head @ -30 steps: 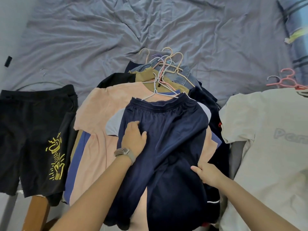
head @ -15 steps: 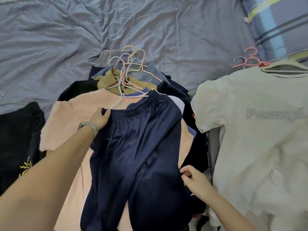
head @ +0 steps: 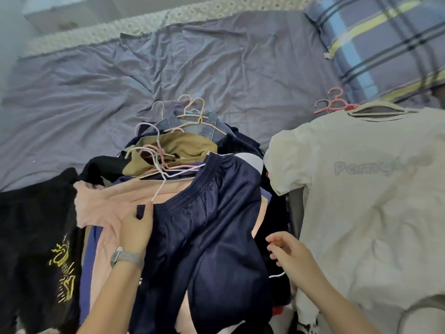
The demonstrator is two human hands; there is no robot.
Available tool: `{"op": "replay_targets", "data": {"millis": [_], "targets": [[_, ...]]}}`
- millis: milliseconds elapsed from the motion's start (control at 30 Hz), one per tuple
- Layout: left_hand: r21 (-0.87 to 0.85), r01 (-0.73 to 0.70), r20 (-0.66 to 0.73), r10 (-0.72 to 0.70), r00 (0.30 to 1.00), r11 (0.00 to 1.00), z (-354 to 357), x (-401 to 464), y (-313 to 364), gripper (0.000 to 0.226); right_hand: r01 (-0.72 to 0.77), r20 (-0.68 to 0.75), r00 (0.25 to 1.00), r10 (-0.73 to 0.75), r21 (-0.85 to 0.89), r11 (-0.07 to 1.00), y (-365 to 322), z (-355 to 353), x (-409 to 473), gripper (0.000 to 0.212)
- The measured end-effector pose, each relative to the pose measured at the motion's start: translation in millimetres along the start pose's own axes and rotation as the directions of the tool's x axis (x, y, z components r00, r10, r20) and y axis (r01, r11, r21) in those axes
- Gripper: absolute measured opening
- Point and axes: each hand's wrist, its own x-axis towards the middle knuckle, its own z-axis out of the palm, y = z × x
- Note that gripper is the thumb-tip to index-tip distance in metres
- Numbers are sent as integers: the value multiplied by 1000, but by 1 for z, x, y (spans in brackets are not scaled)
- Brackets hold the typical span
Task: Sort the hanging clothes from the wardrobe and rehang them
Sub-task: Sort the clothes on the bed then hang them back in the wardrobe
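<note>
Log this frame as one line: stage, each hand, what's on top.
stage: sorting pile on bed | left hand: grip on navy shorts waistband | right hand: free, fingers loosely curled | top of pile: navy shorts

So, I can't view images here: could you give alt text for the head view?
A person's left hand grips the waistband of navy shorts atop a pile of hangered clothes on a bed; the right hand hovers open beside them.

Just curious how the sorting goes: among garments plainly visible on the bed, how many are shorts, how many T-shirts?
Shorts: 2, the navy shorts and the black shorts
T-shirts: 2, the peach T-shirt and the off-white T-shirt
Total: 4; the pile hides more.
</note>
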Motion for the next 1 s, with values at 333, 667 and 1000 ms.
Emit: {"op": "replay_targets", "data": {"millis": [333,667,1000], "targets": [[161,-241,-80,256,963,957,-53,-6,50,35,293,12,953,-304,-305,906,-85,17,21,29],[271,-343,-52,370,928,899,-82,-21,54,23,470,-27,753,-658,-678,565,-179,19,58,76],[252,-358,-27,376,926,899,-77,-33,39,29,566,340,795,-503,-714,412,-178,48,60,39]]}}
